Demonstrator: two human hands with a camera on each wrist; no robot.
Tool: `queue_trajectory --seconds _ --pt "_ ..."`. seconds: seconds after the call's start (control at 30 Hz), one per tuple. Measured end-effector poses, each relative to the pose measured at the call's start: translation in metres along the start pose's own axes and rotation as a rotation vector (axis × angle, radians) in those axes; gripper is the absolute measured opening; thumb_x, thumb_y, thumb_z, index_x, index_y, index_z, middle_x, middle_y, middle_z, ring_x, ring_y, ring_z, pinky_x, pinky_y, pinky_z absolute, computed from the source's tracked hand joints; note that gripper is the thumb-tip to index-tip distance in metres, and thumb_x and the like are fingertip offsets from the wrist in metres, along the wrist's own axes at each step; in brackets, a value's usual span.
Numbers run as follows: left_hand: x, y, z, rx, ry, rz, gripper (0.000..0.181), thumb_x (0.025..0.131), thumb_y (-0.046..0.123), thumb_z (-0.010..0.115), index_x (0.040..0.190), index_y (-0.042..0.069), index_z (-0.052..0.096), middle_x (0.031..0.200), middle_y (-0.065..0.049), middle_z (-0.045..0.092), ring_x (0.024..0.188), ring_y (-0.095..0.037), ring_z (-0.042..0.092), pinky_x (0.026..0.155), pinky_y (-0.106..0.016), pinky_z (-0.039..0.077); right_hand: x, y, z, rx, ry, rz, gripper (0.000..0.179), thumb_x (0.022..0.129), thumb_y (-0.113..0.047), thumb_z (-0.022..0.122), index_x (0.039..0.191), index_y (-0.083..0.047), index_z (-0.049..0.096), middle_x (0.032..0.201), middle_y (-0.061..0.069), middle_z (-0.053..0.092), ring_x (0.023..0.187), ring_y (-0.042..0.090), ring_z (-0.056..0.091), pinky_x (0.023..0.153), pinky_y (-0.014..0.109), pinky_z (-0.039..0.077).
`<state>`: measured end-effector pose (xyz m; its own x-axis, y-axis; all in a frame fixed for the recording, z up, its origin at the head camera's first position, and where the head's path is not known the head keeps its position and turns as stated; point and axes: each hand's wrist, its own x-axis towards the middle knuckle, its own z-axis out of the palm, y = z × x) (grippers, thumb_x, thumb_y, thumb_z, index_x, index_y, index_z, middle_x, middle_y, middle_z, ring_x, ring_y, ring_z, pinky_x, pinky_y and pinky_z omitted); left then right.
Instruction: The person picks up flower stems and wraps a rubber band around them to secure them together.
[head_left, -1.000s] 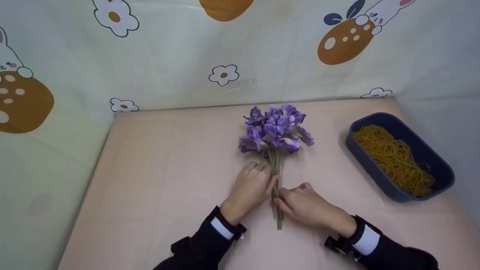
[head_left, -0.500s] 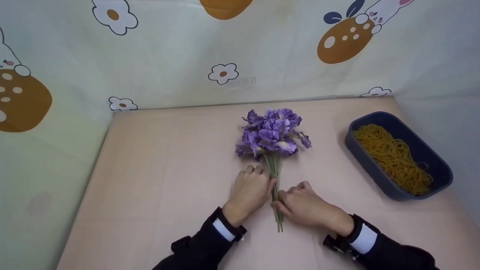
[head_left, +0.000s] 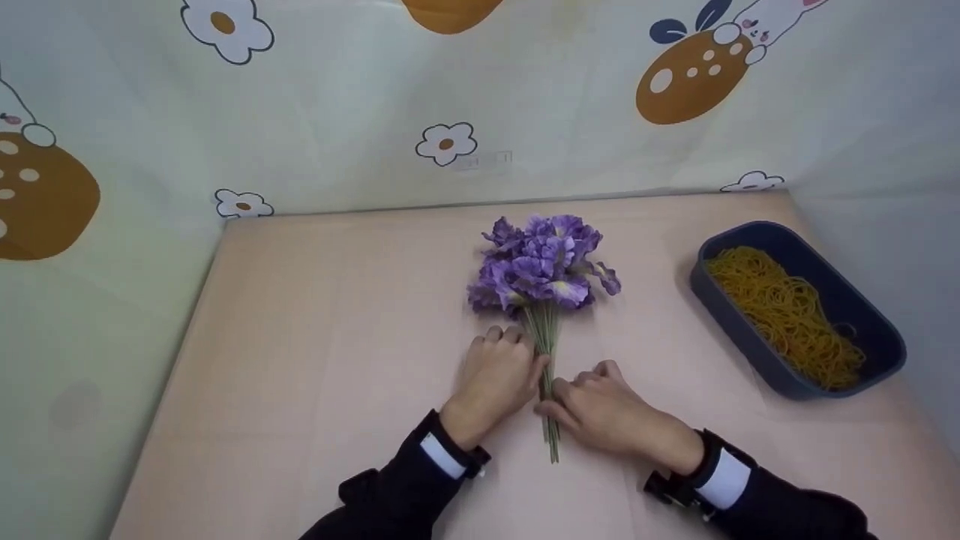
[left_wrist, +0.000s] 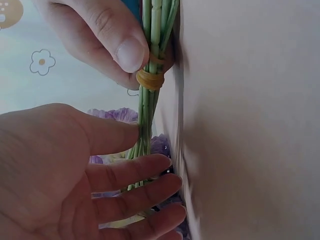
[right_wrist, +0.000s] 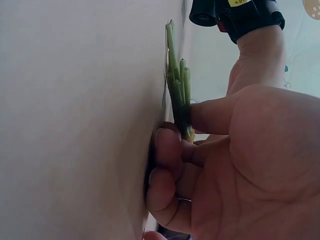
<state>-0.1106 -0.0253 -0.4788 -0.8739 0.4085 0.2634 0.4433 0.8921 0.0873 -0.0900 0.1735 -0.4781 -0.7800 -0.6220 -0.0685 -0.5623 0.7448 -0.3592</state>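
The bunch of purple artificial flowers [head_left: 541, 266] lay in the middle of the frame on the pink bench [head_left: 315, 360], blooms toward the patterned backdrop and stems [head_left: 549, 375] running down toward the person. A yellow rubber band [left_wrist: 150, 79] was wound around the stems, and this looked the weak point: if a finger slipped off it, the band could snap loose or roll along the smooth stems, letting them splay apart. The band seemed tight enough that any sideways pull might also bend the thin stems or drag the whole bunch across the bench. The right hand [head_left: 607, 409] lay at lower centre-right with its fingers curled, pinching the stems at the band between thumb and fingertips. The left hand [head_left: 499, 375] rested just left of the stems, nearer the blooms, its fingers nearly straight and relaxed, the thumb touching the stems without closing round them. Both dark-sleeved forearms came in from the bottom edge, angled toward each other. A dark blue tub of rubber bands [head_left: 795, 311] sat well apart at the right.
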Motion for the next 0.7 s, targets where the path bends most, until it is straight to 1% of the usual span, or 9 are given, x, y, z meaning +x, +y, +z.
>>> queue_trajectory --seconds 0.17,0.3,0.37,0.4,0.43,0.5,0.53,0.63,0.7 --pt "0.001 -0.007 0.02 0.001 0.039 0.021 0.037 0.109 0.041 0.071 0.114 0.006 0.082 0.11 -0.01 0.082 0.093 -0.029 0.075 0.073 -0.044 0.063 0.001 0.009 0.013 0.028 0.033 0.001 0.045 0.116 -0.052 0.056 0.088 -0.018 0.061 0.072 0.001 0.065 0.077 0.027 0.068 0.087 0.05 0.041" --pt "0.001 -0.005 0.009 -0.01 0.012 0.012 0.034 0.107 0.04 0.074 0.113 0.007 0.082 0.11 -0.009 0.083 0.093 -0.028 0.075 0.074 -0.041 0.064 0.0 0.007 0.01 0.032 0.03 -0.012 0.044 0.115 -0.054 0.057 0.089 -0.019 0.061 0.072 -0.002 0.064 0.077 0.025 0.069 0.086 0.05 0.042" --pt "0.001 -0.001 -0.007 -0.015 -0.022 0.002 0.035 0.107 0.04 0.075 0.114 0.007 0.082 0.111 -0.009 0.083 0.095 -0.027 0.076 0.076 -0.039 0.065 0.0 0.003 0.004 0.016 0.015 -0.02 0.042 0.115 -0.053 0.058 0.09 -0.019 0.061 0.072 -0.002 0.064 0.078 0.025 0.069 0.085 0.051 0.042" --pt "0.001 0.0 -0.008 -0.012 -0.025 0.002 0.035 0.107 0.04 0.075 0.114 0.007 0.082 0.111 -0.009 0.083 0.094 -0.027 0.077 0.076 -0.039 0.065 0.0 0.001 0.002 0.006 0.008 -0.019 0.041 0.115 -0.052 0.058 0.091 -0.019 0.062 0.073 -0.002 0.065 0.079 0.025 0.07 0.085 0.051 0.043" --pt "0.001 -0.003 0.001 -0.014 -0.024 0.002 0.035 0.108 0.041 0.074 0.114 0.007 0.082 0.111 -0.009 0.083 0.095 -0.027 0.077 0.076 -0.04 0.065 -0.001 -0.001 0.0 0.0 -0.002 -0.02 0.04 0.115 -0.05 0.06 0.091 -0.018 0.061 0.074 -0.001 0.065 0.079 0.025 0.071 0.086 0.051 0.043" --pt "0.0 -0.002 0.0 -0.01 -0.024 0.003 0.035 0.108 0.041 0.073 0.112 0.007 0.083 0.111 -0.009 0.083 0.095 -0.028 0.077 0.076 -0.04 0.065 -0.001 -0.002 -0.002 -0.011 -0.007 -0.019 0.039 0.115 -0.049 0.061 0.091 -0.018 0.061 0.074 -0.001 0.065 0.08 0.025 0.071 0.086 0.051 0.042" --pt "0.0 -0.005 0.013 -0.001 0.0 0.007 0.038 0.109 0.043 0.071 0.113 0.007 0.083 0.11 -0.009 0.083 0.095 -0.028 0.077 0.077 -0.041 0.065 -0.001 -0.003 -0.003 -0.015 -0.006 -0.019 0.038 0.115 -0.049 0.061 0.091 -0.018 0.061 0.074 -0.001 0.065 0.08 0.025 0.071 0.086 0.051 0.042" --pt "-0.001 -0.008 0.023 0.004 0.043 0.018 0.039 0.109 0.043 0.071 0.109 0.006 0.083 0.108 -0.009 0.083 0.093 -0.029 0.076 0.074 -0.042 0.064 0.0 -0.004 -0.003 -0.017 -0.001 -0.017 0.038 0.114 -0.047 0.063 0.09 -0.018 0.06 0.073 -0.002 0.063 0.078 0.025 0.07 0.086 0.051 0.042" --pt "-0.001 -0.008 0.021 0.004 0.053 0.02 0.039 0.108 0.043 0.072 0.11 0.006 0.083 0.107 -0.009 0.083 0.093 -0.029 0.076 0.074 -0.042 0.064 0.0 -0.004 -0.003 -0.017 -0.003 -0.013 0.038 0.114 -0.047 0.063 0.09 -0.018 0.059 0.072 -0.001 0.063 0.078 0.025 0.07 0.087 0.051 0.042"
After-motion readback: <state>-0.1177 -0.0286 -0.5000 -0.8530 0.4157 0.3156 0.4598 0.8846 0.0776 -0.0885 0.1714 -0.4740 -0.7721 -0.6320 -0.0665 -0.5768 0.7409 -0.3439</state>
